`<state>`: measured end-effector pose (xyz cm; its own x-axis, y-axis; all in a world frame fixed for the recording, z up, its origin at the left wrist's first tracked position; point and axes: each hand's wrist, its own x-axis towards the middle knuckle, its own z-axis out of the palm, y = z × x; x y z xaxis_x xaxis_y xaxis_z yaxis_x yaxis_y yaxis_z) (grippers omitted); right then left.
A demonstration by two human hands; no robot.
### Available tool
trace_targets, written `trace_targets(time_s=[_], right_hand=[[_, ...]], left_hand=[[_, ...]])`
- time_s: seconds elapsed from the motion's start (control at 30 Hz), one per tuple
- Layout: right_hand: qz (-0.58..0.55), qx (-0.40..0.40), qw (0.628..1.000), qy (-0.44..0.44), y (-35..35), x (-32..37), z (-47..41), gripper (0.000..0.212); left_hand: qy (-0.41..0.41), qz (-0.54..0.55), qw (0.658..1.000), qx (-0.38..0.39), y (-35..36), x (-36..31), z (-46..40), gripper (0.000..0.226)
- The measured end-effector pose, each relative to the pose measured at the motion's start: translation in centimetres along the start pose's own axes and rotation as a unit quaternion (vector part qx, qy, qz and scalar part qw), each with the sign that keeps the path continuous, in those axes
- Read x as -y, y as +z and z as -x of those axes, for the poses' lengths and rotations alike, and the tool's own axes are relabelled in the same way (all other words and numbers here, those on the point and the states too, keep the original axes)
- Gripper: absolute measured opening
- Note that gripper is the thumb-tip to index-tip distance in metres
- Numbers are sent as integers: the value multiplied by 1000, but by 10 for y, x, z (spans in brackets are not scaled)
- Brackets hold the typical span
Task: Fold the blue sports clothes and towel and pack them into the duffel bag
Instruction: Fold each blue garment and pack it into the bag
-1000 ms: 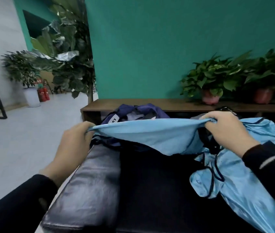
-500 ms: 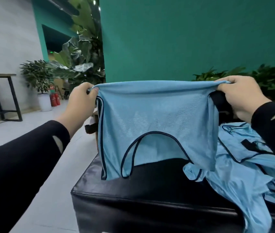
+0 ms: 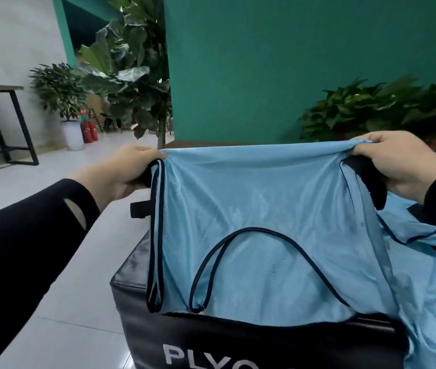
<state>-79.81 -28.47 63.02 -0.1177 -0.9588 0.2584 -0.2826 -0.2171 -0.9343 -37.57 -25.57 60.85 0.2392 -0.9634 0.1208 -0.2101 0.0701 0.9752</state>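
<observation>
A light blue sports garment [image 3: 259, 235] with dark piping hangs stretched between my two hands in front of me. My left hand [image 3: 129, 171] grips its upper left corner. My right hand [image 3: 398, 166] grips its upper right corner. The garment's lower part drapes onto a black padded box [image 3: 238, 344] with white lettering on its front. More light blue clothing [image 3: 429, 251] lies crumpled on the box at the right, partly behind the held garment. The duffel bag is hidden behind the raised cloth.
A teal wall stands behind the box, with leafy potted plants [image 3: 387, 107] along it at the right. A tall plant [image 3: 137, 75] and a white-potted plant [image 3: 62, 102] stand at the left. A black-legged table [image 3: 1, 123] is at far left. Pale tiled floor [image 3: 59, 262] runs alongside the box.
My hands raised the blue garment from the box and spread it wide; since half a second ago they have come down and the hem now rests on the box.
</observation>
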Motion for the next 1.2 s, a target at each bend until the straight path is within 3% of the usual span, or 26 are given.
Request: trace_targets(time_s=[0.2,0.3,0.37,0.43,0.5,0.57,0.6,0.7,0.87,1.0,1.13,1.2], right_hand=[[48,-2,996,73,71,-97,-77,15],[194,7,980,50,102,-137,-114,10],[354,59,933,26,122,-149,-127,31],[435,89,895,-39,139,-151,-122,51],[399,90,905,-115,156,-152,-97,35],[373,102,910,-148,170,-163,-63,11],[380,124,907,-136,174,-169,-45,10],[402,169,895,-100,176,-183,-11,12],[355,194,906,-122,147,-165,19,21],[343,246,886,-194,104,-159,51,28],[387,318,851,-161,67,-161,69,48],[415,329,835,-152,60,-168,73,54]], left_hand=[[-33,-98,995,-9,7,73,-95,14],[-7,-224,974,-19,15,105,-136,20],[40,-347,937,-29,29,120,-148,15],[144,-419,896,-31,49,128,-142,10],[226,-415,881,-18,72,135,-118,3],[219,-433,874,29,94,150,-87,8],[193,-452,869,59,104,161,-72,10],[162,-472,860,103,114,183,-46,15],[176,-376,905,86,83,176,-18,19],[269,-388,870,146,40,180,15,37],[262,-445,840,167,0,195,26,59],[248,-437,851,152,-5,200,32,61]])
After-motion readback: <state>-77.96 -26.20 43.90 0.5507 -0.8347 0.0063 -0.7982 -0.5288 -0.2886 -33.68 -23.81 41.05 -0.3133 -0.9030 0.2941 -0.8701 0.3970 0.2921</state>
